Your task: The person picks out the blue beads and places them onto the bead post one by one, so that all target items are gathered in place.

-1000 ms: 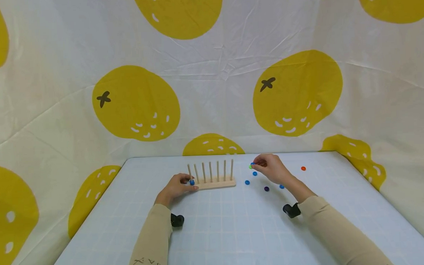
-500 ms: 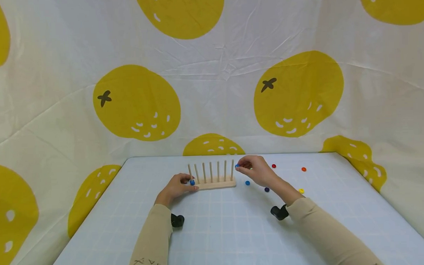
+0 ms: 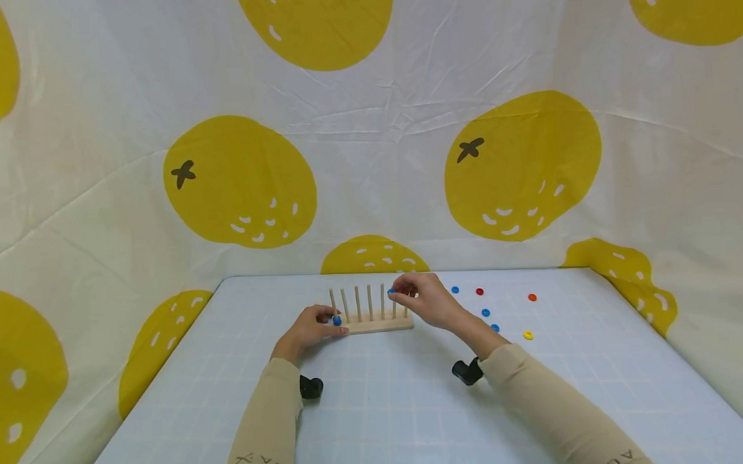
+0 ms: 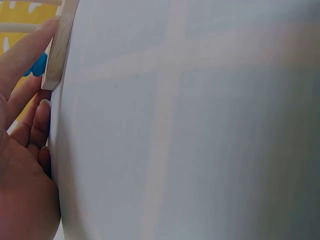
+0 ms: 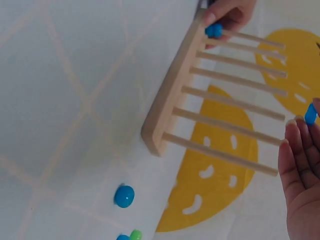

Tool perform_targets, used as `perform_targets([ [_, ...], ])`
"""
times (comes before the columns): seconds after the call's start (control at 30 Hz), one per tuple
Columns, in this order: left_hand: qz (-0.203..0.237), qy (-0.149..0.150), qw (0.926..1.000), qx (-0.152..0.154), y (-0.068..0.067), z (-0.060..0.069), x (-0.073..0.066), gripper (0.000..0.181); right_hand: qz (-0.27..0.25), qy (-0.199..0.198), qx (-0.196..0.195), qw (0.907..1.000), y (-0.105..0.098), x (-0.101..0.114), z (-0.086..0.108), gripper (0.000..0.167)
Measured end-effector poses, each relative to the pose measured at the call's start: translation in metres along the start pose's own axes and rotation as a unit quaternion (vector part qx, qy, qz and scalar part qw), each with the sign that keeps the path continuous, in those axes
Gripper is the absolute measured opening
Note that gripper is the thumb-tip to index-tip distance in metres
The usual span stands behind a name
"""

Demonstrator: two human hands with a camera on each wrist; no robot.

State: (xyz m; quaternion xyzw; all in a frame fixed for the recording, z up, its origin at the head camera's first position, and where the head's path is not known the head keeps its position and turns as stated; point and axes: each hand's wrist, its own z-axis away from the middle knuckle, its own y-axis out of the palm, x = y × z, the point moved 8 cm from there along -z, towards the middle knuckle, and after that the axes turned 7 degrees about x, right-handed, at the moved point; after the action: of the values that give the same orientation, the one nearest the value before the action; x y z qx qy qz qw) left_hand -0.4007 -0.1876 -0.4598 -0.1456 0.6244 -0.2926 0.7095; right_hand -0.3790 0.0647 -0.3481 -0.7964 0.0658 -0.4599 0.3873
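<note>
Blue bead (image 5: 310, 114) — pinched in the right grip (image 3: 427, 300) — hangs near wooden pegs (image 5: 233, 104).

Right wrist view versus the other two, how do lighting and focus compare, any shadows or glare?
Right wrist view: slightly soft overall, with a small glint on the blue bead lying alone; head view: fairly even light, a faint shadow on the tabletop below the right hand; left wrist view: pale lines blurry, right side dimmer, no harsh glare.
</note>
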Motion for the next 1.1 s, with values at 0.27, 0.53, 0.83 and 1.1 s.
perform_targets([
  [0.27, 0.000, -0.002, 1.0000, 0.000, 0.001, -0.001, 0.002, 0.048, -0.005, -0.024, 0.010, 0.9996, 0.009, 0.012, -0.009, 0.013],
  [0.53, -0.006, 0.000, 1.0000, 0.003, -0.001, -0.001, 0.000, 0.046, 0.020, -0.041, 0.024, 0.9987, 0.020, 0.025, -0.019, 0.011],
  [0.83, -0.003, 0.015, 0.9999, 0.002, -0.002, 0.001, -0.003, 0.046, 0.043, -0.074, 0.037, 0.9957, 0.035, 0.042, -0.033, 0.013],
  [1.1, -0.005, 0.029, 0.9996, 0.002, -0.001, -0.001, -0.004, 0.044, 0.059, -0.097, 0.034, 0.9929, 0.046, 0.050, -0.046, 0.015],
])
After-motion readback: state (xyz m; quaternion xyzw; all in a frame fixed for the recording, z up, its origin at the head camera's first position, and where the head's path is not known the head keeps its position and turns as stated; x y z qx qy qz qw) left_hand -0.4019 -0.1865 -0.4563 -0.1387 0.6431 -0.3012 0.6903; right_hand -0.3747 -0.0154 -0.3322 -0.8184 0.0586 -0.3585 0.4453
